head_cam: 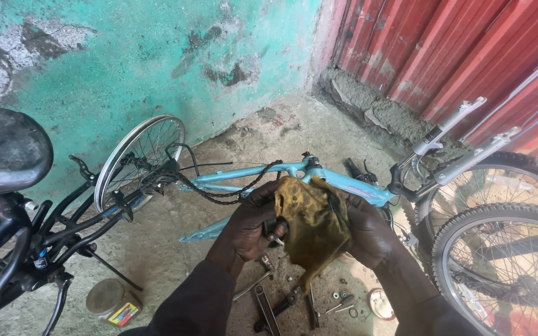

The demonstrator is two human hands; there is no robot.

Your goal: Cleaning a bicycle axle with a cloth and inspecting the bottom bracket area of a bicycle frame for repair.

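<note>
Hands meet at the centre of the head view, over a concrete floor (pixel 157 242). Left hand (pixel 253 225) is curled, fingers closed around a small dark part (pixel 275 229) whose kind cannot be told — most of it is covered. Right hand (pixel 368 233) grips a stained yellow-brown rag (pixel 316 221), fingers wrapped into the cloth; the rag is pressed against the dark part and hangs down below both hands.

Behind the hands lies a light-blue bicycle frame (pixel 344 182), on its side, with a loose chain (pixel 225 186) draped from the frame toward a bare spoked rim (pixel 133 152) leaning by the turquoise wall (pixel 126 56).

Below the hands, on the floor, lie several wrenches (pixel 269 308) close together, with small nuts and washers (pixel 342 298) just beside them. A round tin lid (pixel 381 303) lies near the right forearm.

At left stands a black bicycle with its saddle (pixel 4 149) near the camera; a small can (pixel 112 302) stands beside its kickstand. At right, two tyred wheels (pixel 499 261) stand before a red corrugated shutter (pixel 456 50).
</note>
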